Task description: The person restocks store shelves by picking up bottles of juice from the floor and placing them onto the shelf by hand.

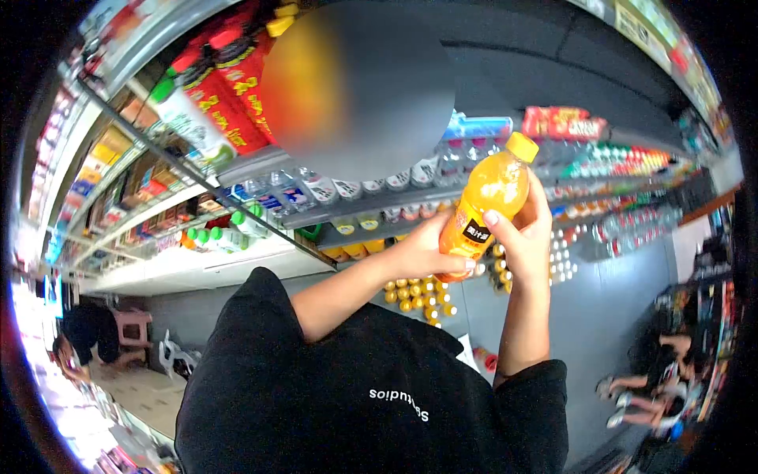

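A plastic bottle of orange juice [496,189] with a yellow cap and a black label is held up in front of me, tilted with its cap toward the upper right. My left hand [437,246] grips its lower part from the left, near the base. From the right, my right hand [523,229] is closed round its middle, the thumb lying across the front by the label. The right fingers are partly hidden behind the bottle. Behind it runs a shelf [355,207] with rows of drink bottles.
Groups of yellow-capped bottles [418,299] stand low, beyond my forearms. Large red-labelled bottles [229,103] fill the upper left shelf. Packs of bottled water [636,229] lie to the right. Other people sit at the right [651,387] and left [91,328] edges. A blurred patch hides the top middle.
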Action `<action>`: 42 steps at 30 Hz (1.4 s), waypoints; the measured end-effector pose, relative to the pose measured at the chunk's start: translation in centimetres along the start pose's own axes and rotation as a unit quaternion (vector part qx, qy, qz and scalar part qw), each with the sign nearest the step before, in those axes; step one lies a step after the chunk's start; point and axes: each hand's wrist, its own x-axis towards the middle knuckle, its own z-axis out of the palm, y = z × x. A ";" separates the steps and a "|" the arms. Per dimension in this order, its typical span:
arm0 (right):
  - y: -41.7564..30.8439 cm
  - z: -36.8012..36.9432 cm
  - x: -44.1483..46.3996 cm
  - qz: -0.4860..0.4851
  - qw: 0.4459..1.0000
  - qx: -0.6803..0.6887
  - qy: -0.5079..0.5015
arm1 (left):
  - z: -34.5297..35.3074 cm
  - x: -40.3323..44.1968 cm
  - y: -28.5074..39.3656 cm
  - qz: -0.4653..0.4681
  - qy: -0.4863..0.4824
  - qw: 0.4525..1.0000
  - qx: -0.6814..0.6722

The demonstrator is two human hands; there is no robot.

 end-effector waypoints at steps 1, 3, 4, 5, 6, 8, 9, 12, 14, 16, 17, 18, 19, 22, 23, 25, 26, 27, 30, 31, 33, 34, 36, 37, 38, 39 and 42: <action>0.0 0.3 1.0 -0.003 0.999 -0.018 -0.034 | -0.8 0.3 0.6 0.001 0.028 0.999 0.022; 0.3 0.7 2.9 -0.022 0.990 -0.087 -0.105 | -2.6 0.7 2.0 -0.002 0.061 0.997 0.038; -0.3 1.7 3.4 -0.028 0.984 -0.129 -0.116 | -3.1 1.0 3.1 0.021 0.070 0.997 0.021; -0.3 2.3 4.2 -0.023 0.977 -0.165 -0.130 | -3.9 1.1 3.9 0.029 0.086 0.993 0.072; -0.4 2.9 5.1 -0.017 0.968 -0.202 -0.144 | -4.7 1.2 4.5 0.035 0.103 0.987 0.120; -1.0 4.2 7.0 -0.010 0.968 -0.184 -0.171 | -6.1 1.4 5.8 0.006 0.085 0.994 0.066; -0.9 5.0 8.0 -0.036 0.971 -0.157 -0.179 | -6.5 1.5 6.1 0.028 0.132 0.983 0.121; -1.0 7.1 11.1 -0.083 0.970 -0.128 -0.187 | -7.5 1.6 6.9 0.139 0.238 0.931 0.241; -0.8 8.1 13.0 -0.115 0.970 -0.124 -0.172 | -7.5 0.7 7.5 0.221 0.294 0.879 0.303; -0.3 9.1 14.9 -0.141 0.963 -0.161 -0.163 | -7.1 -1.2 8.2 0.199 0.282 0.874 0.341; 0.3 9.5 15.7 -0.153 0.955 -0.205 -0.151 | -7.0 -1.8 8.1 0.184 0.276 0.894 0.302; 1.0 9.9 16.6 -0.163 0.945 -0.248 -0.138 | -7.3 -2.3 8.0 0.183 0.277 0.892 0.306; 1.6 10.5 17.6 -0.194 0.931 -0.278 -0.135 | -7.6 -2.6 8.0 0.162 0.270 0.903 0.293; 3.6 11.9 21.3 -0.238 0.911 -0.310 -0.129 | -8.8 -3.0 7.2 0.154 0.269 0.910 0.275; 3.7 12.3 22.5 -0.212 0.915 -0.318 -0.132 | -9.2 -3.2 7.1 0.144 0.268 0.913 0.272; 6.1 12.9 26.5 -0.191 0.916 -0.309 -0.171 | -9.4 -3.4 7.3 0.133 0.264 0.915 0.274; 6.7 13.3 28.0 -0.161 0.913 -0.325 -0.187 | -9.6 -3.5 7.3 0.131 0.262 0.915 0.278; 7.8 13.9 29.8 -0.161 0.915 -0.322 -0.183 | -9.7 -3.7 7.2 0.122 0.261 0.915 0.284; 9.5 15.4 32.8 -0.170 0.907 -0.347 -0.170 | -10.0 -4.1 7.1 0.109 0.257 0.914 0.294; 9.2 15.8 33.1 -0.174 0.891 -0.383 -0.171 | -10.2 -4.2 7.0 0.103 0.259 0.915 0.290; 9.0 16.6 33.1 -0.148 0.884 -0.409 -0.169 | -10.6 -4.5 6.9 0.098 0.264 0.917 0.283; 9.5 16.6 33.6 -0.148 0.885 -0.409 -0.166 | -10.8 -4.6 6.9 0.098 0.262 0.917 0.284; 11.4 16.9 35.3 -0.145 0.882 -0.423 -0.146 | -11.1 -4.9 6.8 0.094 0.257 0.919 0.284; 12.6 17.0 36.5 -0.145 0.882 -0.424 -0.148 | -11.3 -4.9 6.8 0.094 0.259 0.919 0.283; 13.7 16.9 37.7 -0.158 0.882 -0.405 -0.182 | -11.3 -4.9 6.8 0.095 0.260 0.917 0.288; 14.7 16.7 38.8 -0.170 0.880 -0.386 -0.217 | -11.3 -5.0 6.8 0.095 0.262 0.915 0.292; 15.4 17.1 39.4 -0.111 0.890 -0.397 -0.198 | -11.3 -4.9 6.8 0.092 0.253 0.913 0.308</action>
